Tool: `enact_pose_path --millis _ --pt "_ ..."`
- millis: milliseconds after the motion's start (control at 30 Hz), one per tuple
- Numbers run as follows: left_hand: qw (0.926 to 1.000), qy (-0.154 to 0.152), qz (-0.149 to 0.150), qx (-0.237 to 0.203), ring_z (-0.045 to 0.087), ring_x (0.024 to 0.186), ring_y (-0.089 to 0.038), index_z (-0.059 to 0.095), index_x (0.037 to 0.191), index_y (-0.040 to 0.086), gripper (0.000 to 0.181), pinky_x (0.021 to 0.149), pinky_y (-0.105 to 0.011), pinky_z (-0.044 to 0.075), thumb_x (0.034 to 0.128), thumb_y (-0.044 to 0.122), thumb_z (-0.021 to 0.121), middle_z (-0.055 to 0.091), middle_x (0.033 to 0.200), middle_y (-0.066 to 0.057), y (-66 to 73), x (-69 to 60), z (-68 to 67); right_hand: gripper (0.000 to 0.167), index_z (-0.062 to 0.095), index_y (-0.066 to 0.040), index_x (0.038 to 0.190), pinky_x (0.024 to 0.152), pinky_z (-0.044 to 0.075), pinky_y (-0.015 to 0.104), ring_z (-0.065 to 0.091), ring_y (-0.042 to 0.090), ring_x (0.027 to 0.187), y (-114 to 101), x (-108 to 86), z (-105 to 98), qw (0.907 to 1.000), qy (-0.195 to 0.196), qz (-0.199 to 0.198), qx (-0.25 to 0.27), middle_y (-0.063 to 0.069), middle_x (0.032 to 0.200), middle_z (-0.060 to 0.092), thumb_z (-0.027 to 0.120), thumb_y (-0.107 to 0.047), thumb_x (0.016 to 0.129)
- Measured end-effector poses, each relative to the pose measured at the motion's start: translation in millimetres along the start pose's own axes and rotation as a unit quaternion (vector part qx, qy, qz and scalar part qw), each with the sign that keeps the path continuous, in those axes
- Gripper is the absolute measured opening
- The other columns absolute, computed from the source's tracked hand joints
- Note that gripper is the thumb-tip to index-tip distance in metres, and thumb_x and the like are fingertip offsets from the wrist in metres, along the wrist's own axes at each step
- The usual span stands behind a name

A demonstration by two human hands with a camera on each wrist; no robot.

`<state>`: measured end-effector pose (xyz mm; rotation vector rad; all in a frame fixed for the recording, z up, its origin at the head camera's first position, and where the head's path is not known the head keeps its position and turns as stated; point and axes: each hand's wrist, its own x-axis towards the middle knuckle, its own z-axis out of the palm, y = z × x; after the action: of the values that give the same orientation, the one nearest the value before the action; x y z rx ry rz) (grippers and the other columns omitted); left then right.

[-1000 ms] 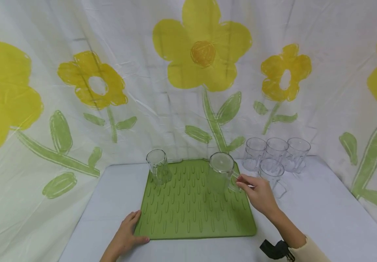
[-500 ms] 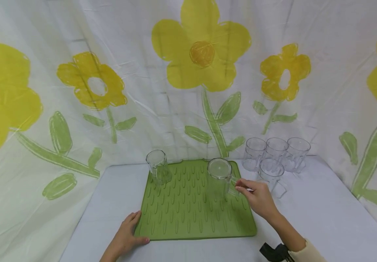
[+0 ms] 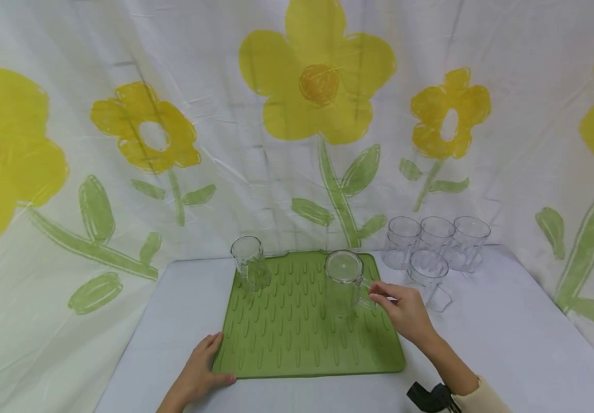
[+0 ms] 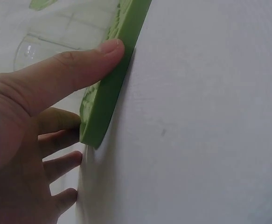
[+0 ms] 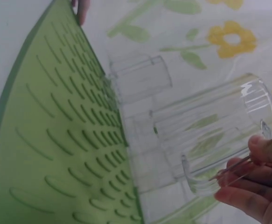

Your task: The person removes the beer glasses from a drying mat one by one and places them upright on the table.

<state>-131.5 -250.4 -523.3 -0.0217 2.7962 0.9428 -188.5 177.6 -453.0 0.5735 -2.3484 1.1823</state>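
My right hand [image 3: 409, 314] pinches the handle of a clear glass mug [image 3: 342, 289] over the right part of the green ridged mat [image 3: 297, 350]. The mug looks upside down, its thick base uppermost; whether its rim touches the mat I cannot tell. In the right wrist view, thumb and fingertips hold the handle of this mug [image 5: 210, 135]. At the mat's near left corner rests my left hand [image 3: 196, 373], thumb on the front edge, fingers along the left side. The left wrist view shows that hand [image 4: 38, 112] with its fingers fairly straight against the mat [image 4: 105, 109].
Another glass mug [image 3: 247, 261] stands on the mat's far left corner. Several clear mugs stand grouped on the white table [image 3: 514, 327] right of the mat, the nearest one [image 3: 428, 275] close behind my right hand. A flowered cloth [image 3: 256, 189] hangs behind the table.
My right hand has brought the held mug slightly down and left, nearer the front edge. The left hand and the other mugs have kept their places.
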Motion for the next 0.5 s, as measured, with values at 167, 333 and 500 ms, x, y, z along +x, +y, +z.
enact_pose_path --millis 167,333,500 --pt "0.9998 -0.014 -0.014 0.008 0.026 0.141 -0.051 0.033 0.148 -0.005 0.11 0.114 -0.064 0.028 0.062 0.034 0.09 0.033 0.151 -0.031 -0.8 2.6 0.2 0.015 0.074 0.002 0.094 0.061 0.058 0.016 0.072 0.014 0.075 1.9 0.4 0.9 0.9998 0.007 -0.018 -0.001 0.009 0.083 0.075 0.071 0.006 0.081" --pt "0.9996 -0.017 -0.014 0.018 0.026 0.141 -0.051 0.034 0.148 -0.005 0.11 0.114 -0.064 0.027 0.0616 0.035 0.09 0.033 0.151 -0.03 -0.8 4.4 -0.6 0.015 0.074 0.002 0.094 0.062 0.059 0.016 0.071 0.01 0.075 2.7 2.3 1.9 0.9996 0.012 -0.026 -0.002 0.009 0.082 0.075 0.071 0.006 0.08" --pt "0.9996 -0.016 -0.017 0.018 0.025 0.141 -0.051 0.035 0.147 -0.004 0.109 0.114 -0.064 0.028 0.0618 0.034 0.09 0.033 0.151 -0.031 0.1 3.0 -2.2 0.016 0.074 0.001 0.094 0.064 0.058 0.013 0.07 0.007 0.077 3.2 4.0 4.0 0.9992 0.015 -0.036 0.006 0.008 0.082 0.075 0.072 0.007 0.079"
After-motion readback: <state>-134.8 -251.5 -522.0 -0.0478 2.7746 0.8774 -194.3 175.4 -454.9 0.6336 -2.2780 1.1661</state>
